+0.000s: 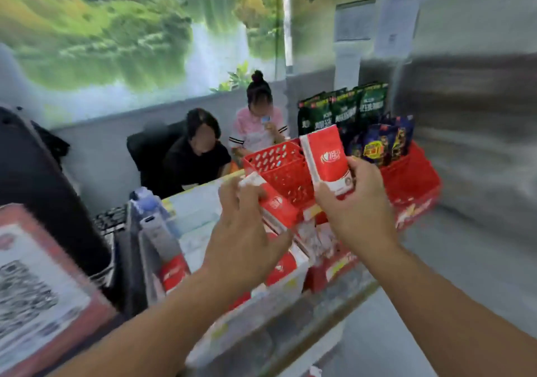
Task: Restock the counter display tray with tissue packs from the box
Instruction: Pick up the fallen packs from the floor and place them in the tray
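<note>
Fingers [353,173] of the right hand [357,211] are closing round the bottom end of a red tissue pack [327,158], its long axis standing nearly upright, just above the red display tray [279,163]. Left hand [241,231] is pinching a second pack [273,202], tilted, lower and left of the tray. Right hand is sitting nearer the tray; its pack looks likely to go in first, straight down. Blur is hiding finer detail.

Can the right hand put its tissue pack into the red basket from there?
Probably yes. The right hand holds its tissue pack upright beside the red basket, whose open top looks unblocked.
</note>
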Demonstrator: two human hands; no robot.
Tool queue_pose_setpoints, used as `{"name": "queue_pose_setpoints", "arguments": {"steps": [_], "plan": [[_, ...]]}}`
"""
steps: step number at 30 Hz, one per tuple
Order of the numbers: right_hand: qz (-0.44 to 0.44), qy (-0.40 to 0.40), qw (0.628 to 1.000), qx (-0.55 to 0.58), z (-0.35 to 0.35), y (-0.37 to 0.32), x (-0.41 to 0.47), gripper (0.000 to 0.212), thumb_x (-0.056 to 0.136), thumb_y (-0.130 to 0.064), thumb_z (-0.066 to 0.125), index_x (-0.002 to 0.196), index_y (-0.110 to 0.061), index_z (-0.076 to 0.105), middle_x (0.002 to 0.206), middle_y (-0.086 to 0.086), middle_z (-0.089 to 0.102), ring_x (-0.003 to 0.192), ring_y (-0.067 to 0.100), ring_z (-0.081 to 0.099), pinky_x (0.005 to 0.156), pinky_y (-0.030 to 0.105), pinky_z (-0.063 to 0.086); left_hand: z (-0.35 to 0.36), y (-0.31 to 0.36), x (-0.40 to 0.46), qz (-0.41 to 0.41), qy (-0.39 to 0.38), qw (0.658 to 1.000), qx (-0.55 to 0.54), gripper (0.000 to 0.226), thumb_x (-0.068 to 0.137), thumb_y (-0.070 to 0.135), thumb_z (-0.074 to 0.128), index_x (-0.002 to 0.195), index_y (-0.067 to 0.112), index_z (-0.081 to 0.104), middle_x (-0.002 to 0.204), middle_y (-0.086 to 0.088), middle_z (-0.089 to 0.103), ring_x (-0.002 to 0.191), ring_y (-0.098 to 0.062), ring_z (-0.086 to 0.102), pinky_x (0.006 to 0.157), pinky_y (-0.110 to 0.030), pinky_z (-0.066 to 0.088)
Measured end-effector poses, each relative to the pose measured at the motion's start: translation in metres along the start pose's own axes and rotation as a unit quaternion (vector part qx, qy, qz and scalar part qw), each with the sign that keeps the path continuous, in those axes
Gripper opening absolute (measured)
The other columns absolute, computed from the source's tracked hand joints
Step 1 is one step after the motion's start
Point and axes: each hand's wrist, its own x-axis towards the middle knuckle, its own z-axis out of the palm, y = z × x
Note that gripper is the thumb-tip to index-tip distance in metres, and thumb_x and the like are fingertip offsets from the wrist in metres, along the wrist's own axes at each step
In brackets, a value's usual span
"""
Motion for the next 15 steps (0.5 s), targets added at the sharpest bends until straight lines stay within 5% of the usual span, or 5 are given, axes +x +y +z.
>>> {"name": "queue_pose_setpoints", "arguments": {"steps": [3,9,15], "plan": [[-0.013,-0.12,0.992,-0.021,0.044,-0.034,-0.008,0.046,0.083,-0.05,0.066,0.123,-0.029,0.054,0.109,-0.012,0.049,0.095,0.012,0.056,0.08,0.038,0.05,-0.026,-0.049,-0.006,-0.118,-0.027,0.992,0.045,0.054,0.078,0.037,0.073,0.109,0.028,0.03,0.13,0.003,0.019,0.096,-0.017,0.048,0.068,-0.024,0.043],[0.049,-0.312,0.946,-0.075,0.109,-0.064,-0.044,0.052,0.08,-0.06,0.054,0.122,-0.03,0.046,0.114,-0.006,0.061,0.098,0.021,0.063,0.086,0.043,0.053,-0.034,-0.11,-0.012,-0.193,-0.145,0.95,0.199,0.041,0.079,0.025,0.063,0.108,0.018,0.035,0.125,-0.007,0.026,0.087,-0.025,0.05,0.063,-0.034,0.043],[0.004,-0.453,0.86,-0.236,0.122,-0.071,-0.067,0.072,0.084,-0.073,0.043,0.136,-0.023,0.042,0.126,0.005,0.061,0.111,0.029,0.06,0.089,0.042,0.049,-0.026,-0.143,-0.002,-0.187,-0.215,0.853,0.437,0.058,0.078,0.037,0.054,0.13,0.015,0.039,0.132,-0.014,0.037,0.112,-0.031,0.04,0.093,-0.043,0.032]]}}
